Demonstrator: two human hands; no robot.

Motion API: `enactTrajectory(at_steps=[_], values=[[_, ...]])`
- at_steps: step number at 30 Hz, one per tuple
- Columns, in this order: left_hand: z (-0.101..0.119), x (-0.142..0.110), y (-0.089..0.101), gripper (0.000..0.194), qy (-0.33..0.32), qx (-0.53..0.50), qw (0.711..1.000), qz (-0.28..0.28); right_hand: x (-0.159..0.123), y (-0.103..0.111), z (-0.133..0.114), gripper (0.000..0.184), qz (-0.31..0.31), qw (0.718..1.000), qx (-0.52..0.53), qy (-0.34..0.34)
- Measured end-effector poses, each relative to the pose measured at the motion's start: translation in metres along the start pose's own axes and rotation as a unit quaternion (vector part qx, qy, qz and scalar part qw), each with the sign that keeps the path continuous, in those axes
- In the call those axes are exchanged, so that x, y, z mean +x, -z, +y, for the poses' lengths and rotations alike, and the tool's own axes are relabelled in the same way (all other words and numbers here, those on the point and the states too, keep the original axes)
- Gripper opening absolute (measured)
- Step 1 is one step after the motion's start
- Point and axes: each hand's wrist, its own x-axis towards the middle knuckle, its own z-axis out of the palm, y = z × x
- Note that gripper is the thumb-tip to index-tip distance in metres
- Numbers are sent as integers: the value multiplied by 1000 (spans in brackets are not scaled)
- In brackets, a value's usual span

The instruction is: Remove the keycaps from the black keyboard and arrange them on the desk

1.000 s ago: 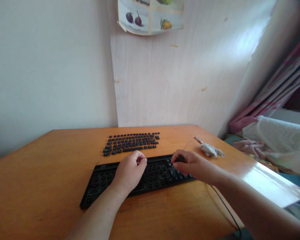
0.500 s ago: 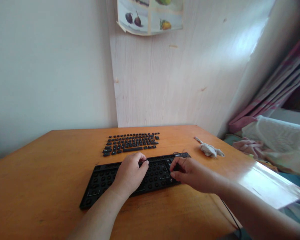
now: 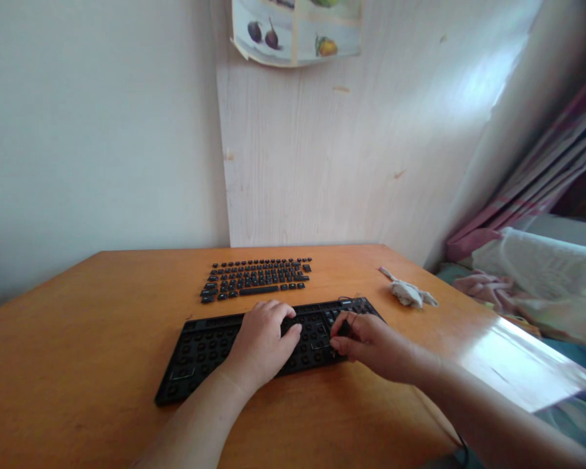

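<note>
A black keyboard lies tilted across the desk, most of its keys off and the bare sockets showing. My left hand rests over its middle, thumb and forefinger apart, with nothing visible between them. At the keyboard's right part, my right hand is closed in a pinch by the number pad. A thin wire tool, faint and mostly hidden, sticks up behind the right fingers. Beyond the keyboard, loose black keycaps lie in rows, with a long space bar in the front row.
The wooden desk reaches back to the wall. A crumpled pale cloth lies at the right. A black cable runs near the right forearm. Bedding is piled past the desk's right edge.
My left hand has shifted slightly right and its thumb and forefinger have parted. My right hand has come down and a little left, onto the keyboard's right part; the wire sits lower.
</note>
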Motion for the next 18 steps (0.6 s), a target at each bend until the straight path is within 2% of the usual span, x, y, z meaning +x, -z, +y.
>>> enactTrajectory(at_steps=[6, 9, 12, 18], values=[[4, -3, -5, 19, -37, -11, 999, -24, -3, -2, -9, 12, -1, 999, -28, 19], [4, -5, -6, 25, -47, -15, 998, -40, -5, -3, -8, 12, 11, 1000, -9, 20], [6, -7, -4, 39, -54, -4, 996, -66, -9, -5, 0, 14, 26, 999, 26, 14], [7, -10, -6, 77, -50, 34, 991, -123, -15, -11, 10, 14, 74, 997, 26, 6]])
